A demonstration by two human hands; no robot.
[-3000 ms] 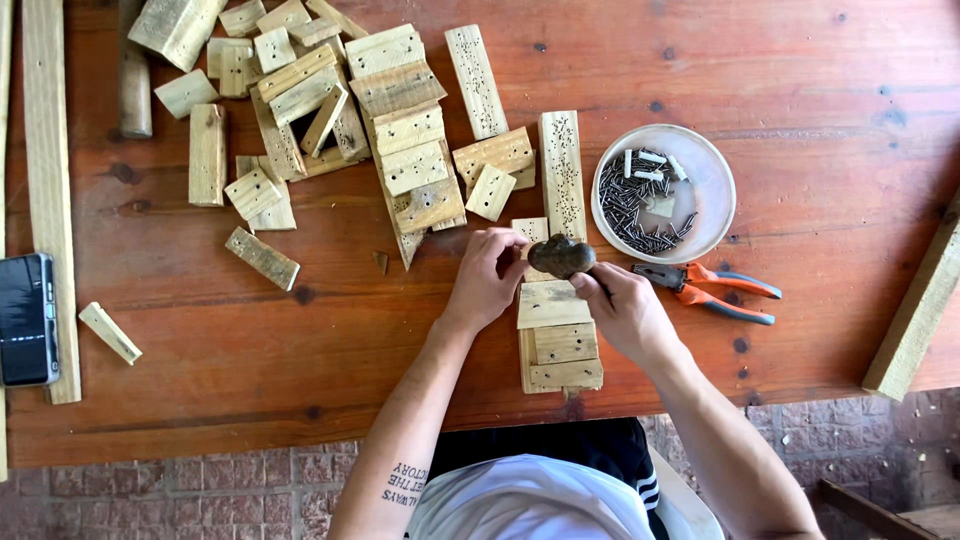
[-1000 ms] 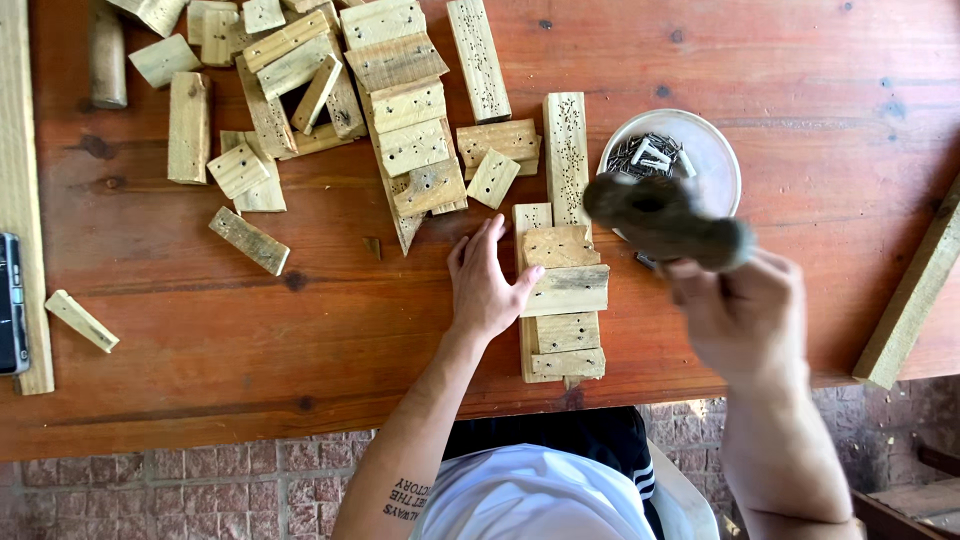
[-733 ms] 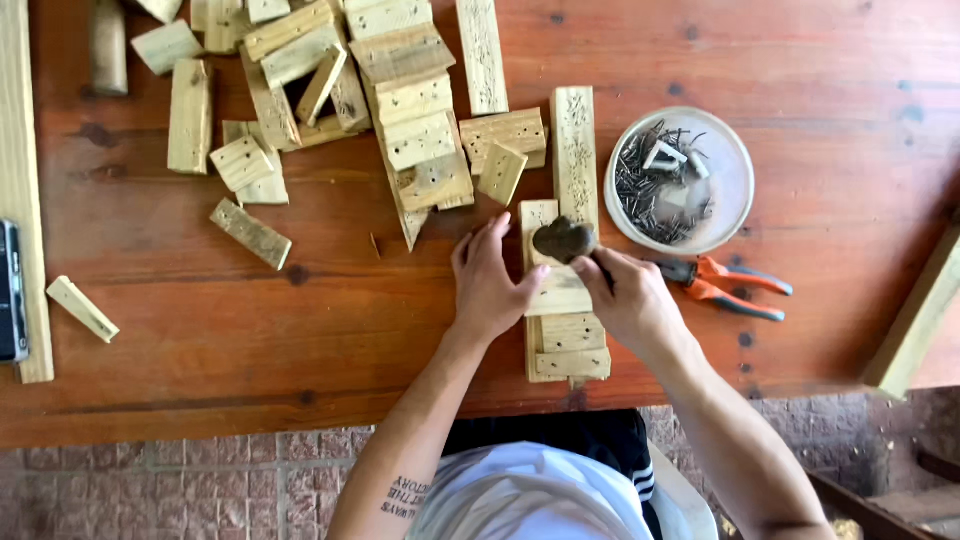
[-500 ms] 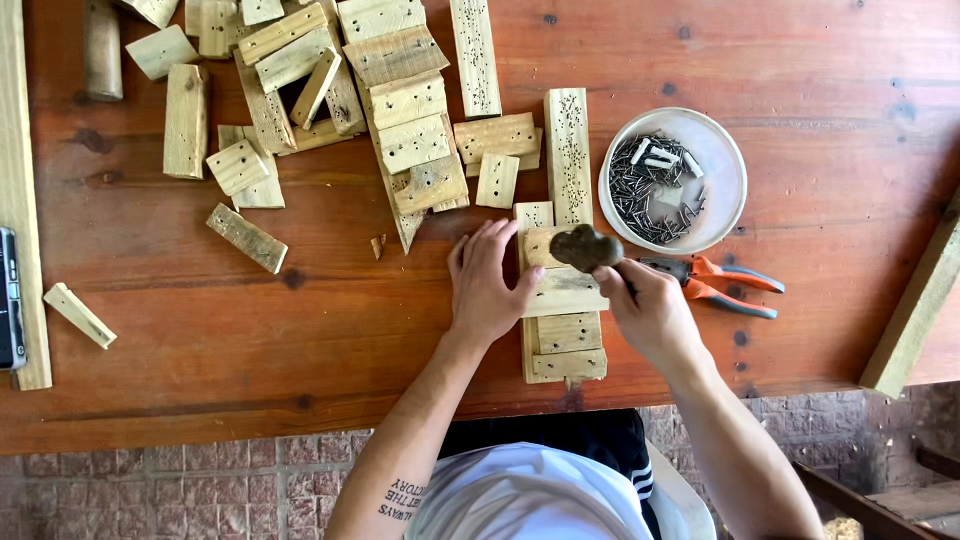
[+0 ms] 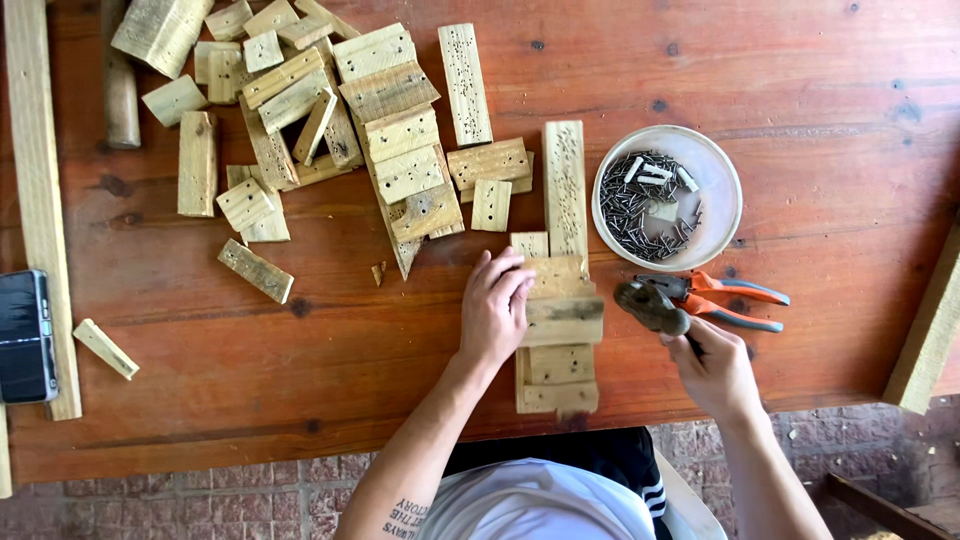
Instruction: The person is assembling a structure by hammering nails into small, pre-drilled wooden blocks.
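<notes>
With the left hand (image 5: 495, 310) flat on the short cross slats (image 5: 560, 320) at the worktop (image 5: 850, 90) edge and the right hand (image 5: 715, 370) gripping a raised hammer (image 5: 652, 305), nailing looks partway done; many offcuts (image 5: 300, 110) lie unused.

A bowl of nails (image 5: 667, 198), orange pliers (image 5: 722, 300), scattered wood offcuts (image 5: 300, 110) and a phone (image 5: 25, 335) are seen on the table (image 5: 830, 80).
</notes>
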